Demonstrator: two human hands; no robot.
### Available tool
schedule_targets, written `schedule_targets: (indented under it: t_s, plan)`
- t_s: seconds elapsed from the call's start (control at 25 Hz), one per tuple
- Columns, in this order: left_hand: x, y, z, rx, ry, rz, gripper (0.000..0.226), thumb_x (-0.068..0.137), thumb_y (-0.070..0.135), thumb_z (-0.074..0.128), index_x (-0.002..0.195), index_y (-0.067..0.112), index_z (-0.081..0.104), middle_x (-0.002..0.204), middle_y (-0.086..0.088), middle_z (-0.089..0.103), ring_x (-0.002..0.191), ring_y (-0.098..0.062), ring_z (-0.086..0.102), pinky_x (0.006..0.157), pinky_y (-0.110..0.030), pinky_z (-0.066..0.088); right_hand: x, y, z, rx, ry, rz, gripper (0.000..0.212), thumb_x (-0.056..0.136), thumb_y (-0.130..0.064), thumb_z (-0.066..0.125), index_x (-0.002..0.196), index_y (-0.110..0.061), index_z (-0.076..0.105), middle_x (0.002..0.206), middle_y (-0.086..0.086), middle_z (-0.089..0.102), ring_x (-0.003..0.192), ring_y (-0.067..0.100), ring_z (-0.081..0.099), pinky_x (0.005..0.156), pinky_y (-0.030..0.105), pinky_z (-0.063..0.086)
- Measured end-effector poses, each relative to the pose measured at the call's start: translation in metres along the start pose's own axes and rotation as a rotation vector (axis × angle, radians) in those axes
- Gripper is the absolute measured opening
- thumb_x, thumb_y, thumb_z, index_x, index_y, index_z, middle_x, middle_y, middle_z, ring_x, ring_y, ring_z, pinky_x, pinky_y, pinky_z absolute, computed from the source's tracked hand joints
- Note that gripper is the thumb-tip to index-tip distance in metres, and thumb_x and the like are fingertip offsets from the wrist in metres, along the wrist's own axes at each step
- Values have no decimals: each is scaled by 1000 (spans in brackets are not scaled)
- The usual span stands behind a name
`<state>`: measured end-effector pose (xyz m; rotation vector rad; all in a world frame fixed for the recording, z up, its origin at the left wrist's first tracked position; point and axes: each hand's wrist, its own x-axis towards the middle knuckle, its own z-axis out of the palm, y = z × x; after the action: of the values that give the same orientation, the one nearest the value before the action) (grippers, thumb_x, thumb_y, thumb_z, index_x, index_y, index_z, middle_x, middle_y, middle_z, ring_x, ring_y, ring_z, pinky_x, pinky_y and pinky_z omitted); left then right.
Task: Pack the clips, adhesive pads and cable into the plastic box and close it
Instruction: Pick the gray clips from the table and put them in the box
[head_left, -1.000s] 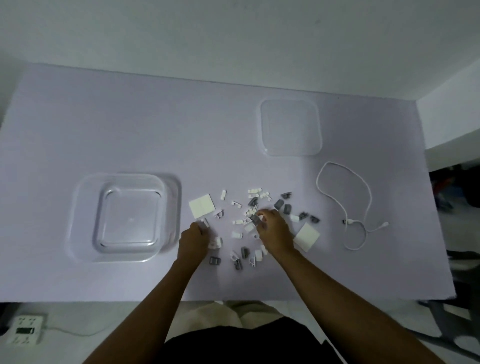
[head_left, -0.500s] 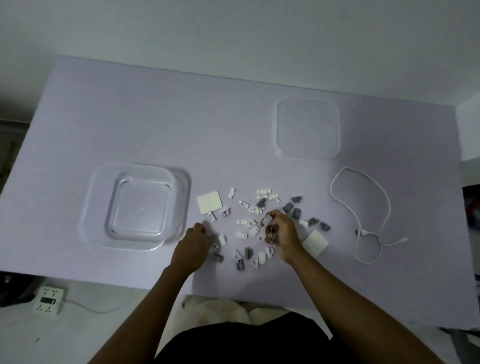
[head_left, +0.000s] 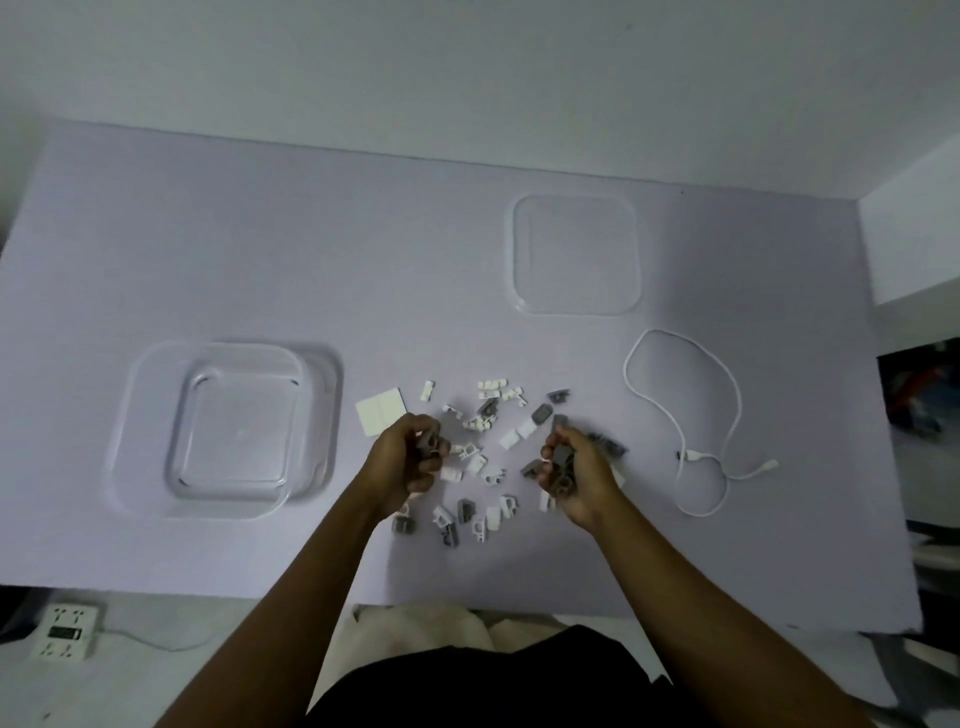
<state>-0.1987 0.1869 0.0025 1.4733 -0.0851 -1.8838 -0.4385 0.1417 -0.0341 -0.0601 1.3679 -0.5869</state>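
Two bare forearms reach up from the bottom of the view over a pale lilac surface (head_left: 260, 260). Nearest the person, at the surface's front edge, a loose scatter of small grey and white clips (head_left: 470, 512) lies between the two wrists. The left hand (head_left: 402, 460) is curled into a narrow grip, its fingers closed around a grey clip (head_left: 430, 446) held just above the scatter. The right hand (head_left: 579, 470) is cupped with its grip closed on a handful of grey clips (head_left: 562, 467), several showing between thumb and fingers. More clips, mostly white with a few grey, lie spread just beyond and between the hands. A white square adhesive pad (head_left: 378, 417) lies flat just past the left hand; a second pad (head_left: 618, 475) peeks out from under the right hand. To the left, well apart from the clips, the clear plastic box (head_left: 228, 428) sits open, with nothing visible inside. To the right, the white cable (head_left: 691, 410) lies in a loose loop, its two plugs near each other at the near end. Farthest back, the clear lid (head_left: 575, 254) lies flat on the surface, apart from the box. On the floor at lower left sits a white power strip (head_left: 65, 631).
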Motion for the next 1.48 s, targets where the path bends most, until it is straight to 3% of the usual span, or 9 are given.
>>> schedule_targets:
  t_s: [0.2, 0.32, 0.44, 0.64, 0.76, 0.88, 1.0, 1.2, 1.48]
  plan:
    - [29, 15, 28, -24, -90, -37, 9, 74, 15, 40, 68, 14, 47, 59, -3, 40, 49, -16, 29, 42, -16, 17, 11, -5, -14, -609, 162, -329, 25, 92, -21, 65, 75, -3, 67, 63, 6, 55, 51, 16, 46, 48, 24, 38]
    - [50, 13, 45, 494, 131, 105, 22, 84, 14, 46, 63, 15, 39, 53, -1, 29, 49, -17, 23, 42, -19, 20, 24, -10, -9, -1012, 203, -758, 12, 91, -13, 66, 92, -3, 74, 85, 10, 71, 75, 18, 63, 69, 25, 49]
    - [70, 3, 55, 1147, 336, 359, 25, 92, 29, 53, 73, 13, 54, 65, -3, 56, 60, -19, 54, 56, -26, 41, 36, -18, 1, -1252, 181, -813, 35, 89, 0, 56, 118, -14, 72, 119, 9, 68, 105, 22, 65, 93, 26, 47]
    - [86, -7, 67, 1434, 440, 318, 38, 87, 44, 56, 111, 14, 56, 98, -10, 65, 90, -31, 64, 70, -33, 48, 50, -27, -2, -1311, 117, -823, 11, 88, -22, 69, 88, -12, 74, 96, 9, 70, 88, 25, 67, 76, 31, 52]
    - [93, -5, 65, 1400, 443, 303, 32, 88, 36, 57, 106, 10, 61, 93, -11, 68, 83, -28, 66, 66, -30, 46, 28, -31, -9, -664, 66, -575, 9, 92, -14, 63, 88, -12, 70, 76, 5, 64, 65, 17, 58, 54, 26, 44]
    - [98, 1, 66, 1286, 301, 298, 34, 93, 33, 54, 64, 14, 52, 69, -12, 61, 60, -20, 52, 54, -26, 35, 5, -36, -36, -101, -200, -271, 21, 87, -10, 39, 82, -9, 59, 71, 11, 46, 53, 18, 40, 45, 21, 24]
    - [87, 14, 70, 621, 62, 76, 34, 89, 32, 46, 59, 16, 42, 54, -3, 37, 46, -17, 33, 45, -22, 25, 1, -40, -54, -4, -220, -197, 28, 91, -28, 41, 78, -10, 58, 75, 12, 53, 51, 19, 41, 44, 20, 20]
    - [82, 20, 71, 48, -310, -71, 19, 66, 22, 41, 75, 10, 52, 62, -9, 44, 45, -17, 32, 42, -15, 20, 29, -37, -48, -786, 198, -574, 30, 85, -33, 74, 76, -9, 60, 67, 5, 62, 56, 17, 54, 50, 26, 44]
    - [92, 33, 104, 375, -110, -8, 33, 87, 40, 51, 65, 16, 50, 56, -1, 43, 43, -14, 30, 42, -21, 17, 45, -37, -15, -1414, 325, -646, 24, 88, -38, 64, 89, -14, 65, 87, 8, 72, 81, 29, 68, 69, 35, 56]
